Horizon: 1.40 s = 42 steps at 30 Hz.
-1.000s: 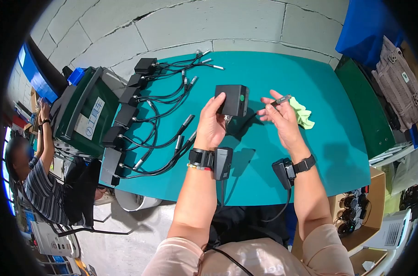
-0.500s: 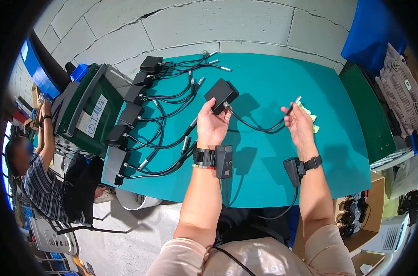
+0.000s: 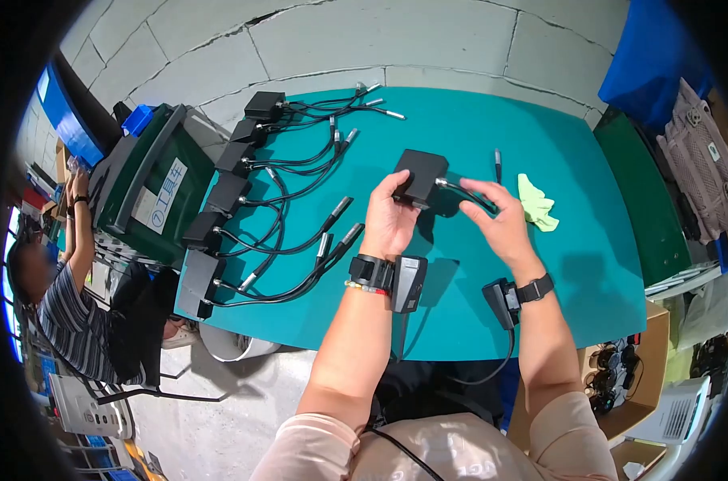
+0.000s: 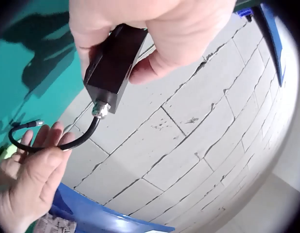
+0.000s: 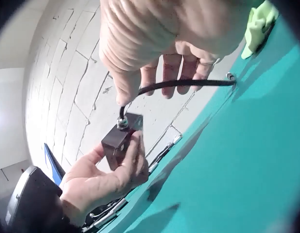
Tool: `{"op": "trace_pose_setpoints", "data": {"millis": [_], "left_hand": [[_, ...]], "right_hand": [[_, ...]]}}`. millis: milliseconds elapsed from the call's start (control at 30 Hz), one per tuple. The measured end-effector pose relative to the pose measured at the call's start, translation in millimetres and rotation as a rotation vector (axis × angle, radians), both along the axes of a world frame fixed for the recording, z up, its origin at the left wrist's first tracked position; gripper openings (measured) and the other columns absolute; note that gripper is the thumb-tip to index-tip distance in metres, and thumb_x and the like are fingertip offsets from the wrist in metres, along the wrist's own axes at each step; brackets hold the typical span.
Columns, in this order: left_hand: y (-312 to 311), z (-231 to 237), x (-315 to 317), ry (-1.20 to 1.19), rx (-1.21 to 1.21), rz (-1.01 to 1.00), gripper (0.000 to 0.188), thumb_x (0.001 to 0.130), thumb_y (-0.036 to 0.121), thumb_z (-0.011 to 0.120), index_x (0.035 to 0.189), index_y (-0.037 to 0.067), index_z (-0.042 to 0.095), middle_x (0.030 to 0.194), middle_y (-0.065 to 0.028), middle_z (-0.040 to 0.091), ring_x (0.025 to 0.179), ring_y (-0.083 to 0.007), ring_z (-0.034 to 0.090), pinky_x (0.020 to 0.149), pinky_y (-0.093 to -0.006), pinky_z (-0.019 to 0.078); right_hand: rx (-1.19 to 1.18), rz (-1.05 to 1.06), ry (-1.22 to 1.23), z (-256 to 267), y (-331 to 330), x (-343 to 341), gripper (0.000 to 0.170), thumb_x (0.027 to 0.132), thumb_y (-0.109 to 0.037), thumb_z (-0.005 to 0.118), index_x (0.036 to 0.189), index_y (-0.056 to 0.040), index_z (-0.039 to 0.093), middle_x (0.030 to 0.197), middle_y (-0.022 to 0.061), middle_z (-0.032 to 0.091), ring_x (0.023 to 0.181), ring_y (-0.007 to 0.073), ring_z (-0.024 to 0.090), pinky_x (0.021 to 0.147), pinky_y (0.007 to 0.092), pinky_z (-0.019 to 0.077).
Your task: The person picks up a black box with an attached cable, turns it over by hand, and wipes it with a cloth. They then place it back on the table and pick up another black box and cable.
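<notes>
My left hand [image 3: 390, 223] grips a small black box [image 3: 424, 178] above the green table, thumb on one side and fingers on the other. From a silver connector [image 4: 101, 109] on the box comes a short black cable [image 4: 87, 137]. My right hand [image 3: 502, 227] holds this cable between thumb and fingers, partway along it. The cable's free end, with a silver tip [image 3: 498, 155], sticks out past the right hand. In the right wrist view the cable [image 5: 176, 83] runs across the fingers, and the left hand [image 5: 103, 179] holds the box below.
Several similar black boxes [image 3: 229, 192] with cables line the table's left edge. A light green cloth [image 3: 535, 203] lies right of my right hand. A cinder-block wall [image 3: 396, 40] stands behind the green table [image 3: 332, 321]. At left, another person [image 3: 75, 313] sits beside a green cabinet [image 3: 151, 176].
The box turned in my left hand, its connector swinging round to the right. My right hand left the cable's tip end, moved left toward the box and took the cable closer to the connector.
</notes>
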<state>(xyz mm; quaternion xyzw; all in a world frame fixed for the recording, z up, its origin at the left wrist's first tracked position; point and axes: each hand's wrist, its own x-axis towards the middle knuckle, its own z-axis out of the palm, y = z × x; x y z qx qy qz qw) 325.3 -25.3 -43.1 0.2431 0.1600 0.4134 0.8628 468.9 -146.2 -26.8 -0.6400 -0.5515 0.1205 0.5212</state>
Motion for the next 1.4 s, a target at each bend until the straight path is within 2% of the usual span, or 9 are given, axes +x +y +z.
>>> {"op": "trace_pose_setpoints", "data": {"millis": [33, 267, 467, 633, 733, 867, 967, 1033, 1400], "left_hand": [[-3.0, 4.7, 1.4, 0.013, -0.045, -0.028, 0.021, 0.084, 0.016, 0.058, 0.1, 0.002, 0.057, 0.098, -0.0076, 0.06, 0.09, -0.017, 0.057, 0.084, -0.0313, 0.0438], [-5.1, 10.7, -1.2, 0.21, 0.087, -0.234, 0.032, 0.084, 0.026, 0.062, 0.103, 0.001, 0.058, 0.095, -0.0064, 0.061, 0.086, -0.0142, 0.059, 0.078, -0.0304, 0.0469], [-8.8, 15.3, 1.8, -0.068, -0.004, -0.145, 0.03, 0.086, 0.02, 0.059, 0.109, 0.001, 0.055, 0.105, -0.011, 0.062, 0.098, -0.0199, 0.06, 0.088, -0.0305, 0.0483], [-6.1, 12.8, -0.3, -0.021, -0.071, -0.061, 0.024, 0.085, 0.017, 0.061, 0.103, 0.002, 0.057, 0.101, -0.0107, 0.063, 0.095, -0.0187, 0.061, 0.085, -0.0279, 0.0506], [-7.8, 13.0, 1.8, 0.02, -0.05, -0.043, 0.024, 0.085, 0.018, 0.061, 0.102, 0.002, 0.057, 0.099, -0.0098, 0.064, 0.092, -0.0175, 0.062, 0.081, -0.0266, 0.0512], [-2.0, 5.8, 3.4, 0.071, -0.009, -0.048, 0.024, 0.084, 0.02, 0.063, 0.095, 0.001, 0.054, 0.092, -0.0066, 0.061, 0.078, -0.0131, 0.06, 0.069, -0.0245, 0.0487], [-3.6, 0.3, 5.9, 0.07, -0.006, -0.009, 0.022, 0.081, 0.016, 0.067, 0.088, 0.002, 0.051, 0.086, -0.0058, 0.059, 0.076, -0.0132, 0.058, 0.069, -0.0264, 0.0483], [-3.9, -3.2, 8.4, 0.111, 0.044, 0.042, 0.028, 0.079, 0.014, 0.069, 0.09, 0.0, 0.047, 0.09, -0.0084, 0.058, 0.081, -0.0161, 0.058, 0.072, -0.0297, 0.0489], [-21.7, 1.0, 18.0, 0.232, 0.225, -0.028, 0.055, 0.074, 0.012, 0.073, 0.113, -0.002, 0.038, 0.099, -0.0089, 0.055, 0.087, -0.0161, 0.057, 0.077, -0.0314, 0.0483]], "right_hand": [[0.002, -0.061, 0.012, -7.5, 3.0, 1.0, 0.022, 0.075, -0.012, 0.068, 0.097, -0.0068, 0.067, 0.086, 0.0077, 0.065, 0.088, 0.0184, 0.058, 0.08, 0.0303, 0.0451], [0.057, -0.219, 0.032, -8.2, 1.9, 17.3, 0.021, 0.069, -0.002, 0.067, 0.09, -0.0057, 0.068, 0.079, 0.0076, 0.063, 0.083, 0.0193, 0.059, 0.072, 0.0284, 0.0459], [0.04, -0.268, -0.176, -2.0, -8.4, 24.0, 0.073, 0.066, -0.003, 0.07, 0.131, -0.0111, 0.037, 0.118, 0.0124, 0.049, 0.108, 0.0266, 0.049, 0.078, 0.0335, 0.0446], [-0.14, -0.729, -0.53, -4.5, -13.7, 30.1, 0.059, 0.071, -0.001, 0.065, 0.125, -0.011, 0.045, 0.117, 0.0136, 0.051, 0.11, 0.031, 0.048, 0.09, 0.0406, 0.0384], [-0.614, -0.624, -0.423, 6.8, -22.8, 34.7, 0.041, 0.072, -0.001, 0.063, 0.113, -0.0084, 0.057, 0.116, 0.0128, 0.053, 0.109, 0.0299, 0.049, 0.089, 0.04, 0.04], [-0.56, -0.599, -0.509, -5.5, -23.7, 43.0, 0.028, 0.073, -0.001, 0.062, 0.1, -0.0074, 0.064, 0.108, 0.0123, 0.058, 0.1, 0.0315, 0.054, 0.084, 0.0394, 0.0437], [-0.264, -0.485, -0.299, -6.9, -18.3, 47.6, 0.024, 0.075, -0.002, 0.064, 0.099, -0.0041, 0.064, 0.098, 0.0107, 0.063, 0.087, 0.0247, 0.06, 0.075, 0.0334, 0.0475], [0.05, -0.159, 0.565, -0.7, -8.5, 37.8, 0.021, 0.081, -0.005, 0.062, 0.102, -0.0003, 0.062, 0.091, 0.0074, 0.064, 0.081, 0.0155, 0.06, 0.071, 0.0262, 0.0471], [0.015, 0.105, 0.82, -9.8, 4.9, 2.3, 0.031, 0.084, -0.002, 0.059, 0.113, 0.0056, 0.054, 0.091, 0.0074, 0.064, 0.074, 0.0097, 0.059, 0.066, 0.0219, 0.0477]]}}
